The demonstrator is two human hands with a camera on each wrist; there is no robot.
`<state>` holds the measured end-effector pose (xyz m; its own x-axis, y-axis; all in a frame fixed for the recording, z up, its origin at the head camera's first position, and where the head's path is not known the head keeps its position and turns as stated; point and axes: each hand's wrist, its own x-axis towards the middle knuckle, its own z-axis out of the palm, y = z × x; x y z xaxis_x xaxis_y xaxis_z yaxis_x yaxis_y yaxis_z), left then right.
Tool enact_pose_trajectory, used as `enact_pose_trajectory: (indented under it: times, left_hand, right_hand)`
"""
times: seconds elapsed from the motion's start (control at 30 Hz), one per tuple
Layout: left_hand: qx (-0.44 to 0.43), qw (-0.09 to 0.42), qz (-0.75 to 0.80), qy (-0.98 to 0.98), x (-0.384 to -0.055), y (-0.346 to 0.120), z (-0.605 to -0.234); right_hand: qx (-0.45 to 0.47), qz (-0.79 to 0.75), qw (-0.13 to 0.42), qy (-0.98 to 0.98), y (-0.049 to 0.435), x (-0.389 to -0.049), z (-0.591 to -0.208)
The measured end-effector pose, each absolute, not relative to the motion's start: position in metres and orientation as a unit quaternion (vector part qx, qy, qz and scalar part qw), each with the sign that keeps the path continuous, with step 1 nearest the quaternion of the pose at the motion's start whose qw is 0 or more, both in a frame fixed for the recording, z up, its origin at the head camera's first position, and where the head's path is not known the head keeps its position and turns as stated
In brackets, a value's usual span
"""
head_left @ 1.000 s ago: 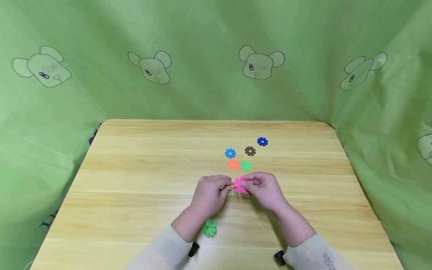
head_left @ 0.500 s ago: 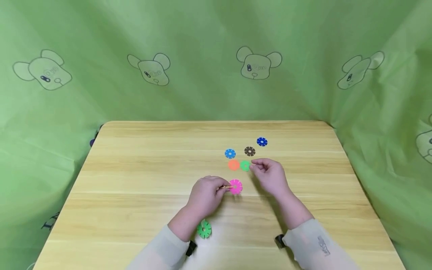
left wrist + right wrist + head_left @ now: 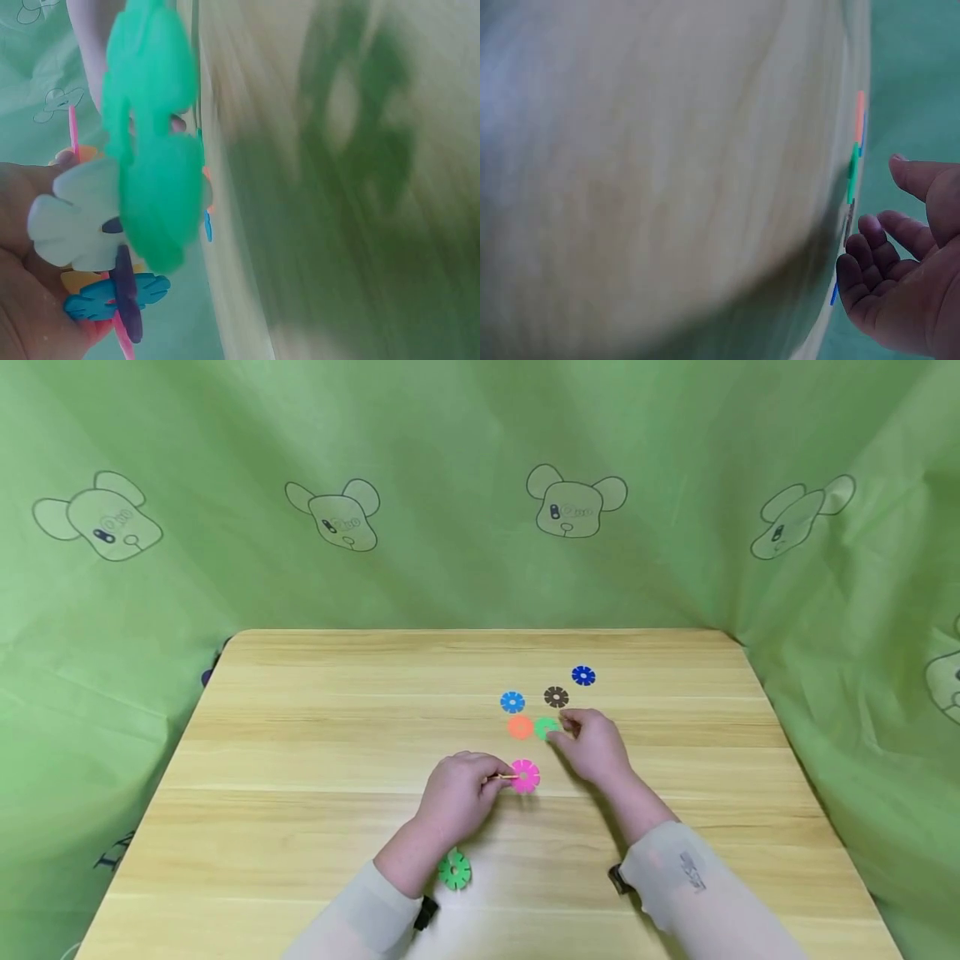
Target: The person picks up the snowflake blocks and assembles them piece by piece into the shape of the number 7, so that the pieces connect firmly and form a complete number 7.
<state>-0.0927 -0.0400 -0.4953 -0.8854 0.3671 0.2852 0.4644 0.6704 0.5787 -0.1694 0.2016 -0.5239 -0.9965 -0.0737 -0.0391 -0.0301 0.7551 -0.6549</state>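
In the head view my left hand [image 3: 461, 793] grips a chain of notched plastic snowflake discs joined edge to edge. A pink disc [image 3: 527, 777] faces up at its right end, and a green disc [image 3: 454, 870] hangs out at the near end. The left wrist view shows a white disc [image 3: 71, 217], a purple disc [image 3: 126, 300] and a blue disc [image 3: 94, 300] between them; the palm hides part of the chain. Beside a light green disc [image 3: 543, 727] on the table, my right hand [image 3: 596, 750] holds nothing, its thumb tip at the disc's edge.
An orange disc [image 3: 520, 727] lies against the light green one's left side. Farther back on the wooden table [image 3: 300, 710] are a light blue disc [image 3: 512, 702], a brown disc [image 3: 556, 697] and a dark blue disc [image 3: 583, 676]. A green curtain [image 3: 450, 577] surrounds the table.
My right hand has let go of the pink disc and moved away from me to the light green disc. The left hand keeps the chain, nearly in place.
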Motion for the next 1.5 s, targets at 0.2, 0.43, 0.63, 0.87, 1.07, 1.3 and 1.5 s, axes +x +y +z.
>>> enact_pose_trajectory:
  times: [0.2, 0.43, 0.63, 0.87, 1.07, 1.3, 1.5]
  left_hand:
    - [-0.226, 0.069, -0.338, -0.911, -0.093, -0.04, -0.497]
    - [-0.217, 0.055, -0.333, -0.916, -0.093, -0.04, -0.498]
    - [-0.215, 0.057, -0.335, -0.915, -0.093, -0.042, -0.498]
    - [-0.211, 0.052, -0.337, -0.916, -0.095, -0.044, -0.498]
    - [-0.22, 0.065, -0.345, -0.91, -0.096, -0.045, -0.498]
    - [-0.215, 0.053, -0.342, -0.913, -0.096, -0.045, -0.499]
    - [-0.207, 0.045, -0.339, -0.916, -0.096, -0.046, -0.497]
  right_hand:
    - [-0.03, -0.306, 0.054, 0.95, 0.199, -0.173, -0.528]
    - [-0.031, -0.28, 0.059, 0.958, 0.197, -0.176, -0.531]
    - [-0.018, -0.278, 0.062, 0.959, 0.196, -0.177, -0.532]
    - [-0.007, -0.313, 0.067, 0.947, 0.196, -0.18, -0.534]
    - [0.006, -0.339, 0.078, 0.938, 0.199, -0.183, -0.535]
    - [0.03, -0.381, 0.072, 0.921, 0.2, -0.185, -0.537]
    - [0.031, -0.42, 0.063, 0.905, 0.199, -0.183, -0.536]
